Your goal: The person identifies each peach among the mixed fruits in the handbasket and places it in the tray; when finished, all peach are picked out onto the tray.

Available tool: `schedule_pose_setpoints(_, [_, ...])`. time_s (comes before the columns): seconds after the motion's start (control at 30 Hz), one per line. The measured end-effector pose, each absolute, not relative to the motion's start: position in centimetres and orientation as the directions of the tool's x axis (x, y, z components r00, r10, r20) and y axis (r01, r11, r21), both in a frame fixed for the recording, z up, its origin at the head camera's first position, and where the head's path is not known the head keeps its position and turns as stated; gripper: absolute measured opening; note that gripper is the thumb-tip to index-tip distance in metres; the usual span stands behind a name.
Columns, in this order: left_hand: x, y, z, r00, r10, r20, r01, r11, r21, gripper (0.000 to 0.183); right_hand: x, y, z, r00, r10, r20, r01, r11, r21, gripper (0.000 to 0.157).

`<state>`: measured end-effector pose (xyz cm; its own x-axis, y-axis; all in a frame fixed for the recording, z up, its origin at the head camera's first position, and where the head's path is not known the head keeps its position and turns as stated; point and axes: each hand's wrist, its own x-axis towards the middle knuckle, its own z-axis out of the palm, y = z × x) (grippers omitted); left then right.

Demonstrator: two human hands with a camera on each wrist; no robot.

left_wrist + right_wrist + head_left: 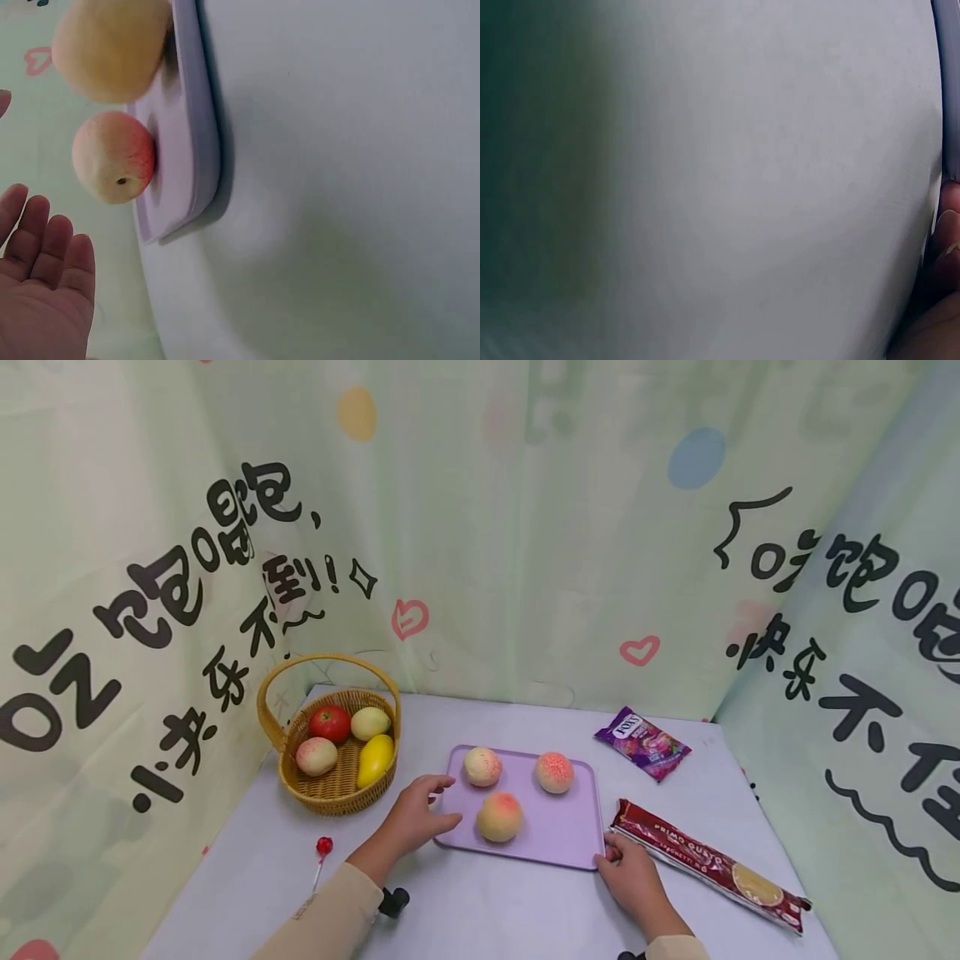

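A light purple tray (558, 827) lies on the table and carries three peaches: a pale one (482, 767) at the back left, a pinker one (554, 772) at the back right, and a yellowish one (499, 817) in front. My left hand (411, 817) is at the tray's left side, thumb and fingers spread with nothing between them. In the left wrist view its fingers (56, 251) are apart from the peaches. At the tray's front right corner, my right hand (633, 878) grips the rim with bent fingers; the right wrist view catches only part of them.
A wicker basket (337, 804) holding several fruits stands at the back left. On the left lies a red lollipop (324, 846). To the right are a purple candy bag (643, 745) and a long red spaghetti packet (705, 864), close to my right hand. Printed curtains (480, 527) surround the table.
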<state>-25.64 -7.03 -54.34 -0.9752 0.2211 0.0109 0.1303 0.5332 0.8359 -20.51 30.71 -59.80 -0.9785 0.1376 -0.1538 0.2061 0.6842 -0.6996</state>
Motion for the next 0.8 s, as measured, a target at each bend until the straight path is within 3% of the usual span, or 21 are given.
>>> schedule_pose_setpoints(0.2, [-25.3,-8.6,-52.7,-0.961,0.266,0.079,0.219,0.554,0.803,0.06,-20.6,30.6,-59.7,-0.978,0.138,-0.156,0.208,0.686,-0.697,0.048])
schedule_pose_setpoints(0.33, [-25.1,-9.4,-51.8,-0.965,0.255,0.068,0.207,0.57,0.795,0.061,-20.5,30.6,-59.5,-0.976,0.145,-0.163,0.219,0.683,-0.697,0.048])
schedule_pose_setpoints(0.8, [-26.2,-13.4,-48.5,-0.96,0.194,0.204,0.279,0.557,0.783,0.062,-20.7,30.6,-59.7,-0.973,0.145,-0.178,0.229,0.691,-0.686,0.048])
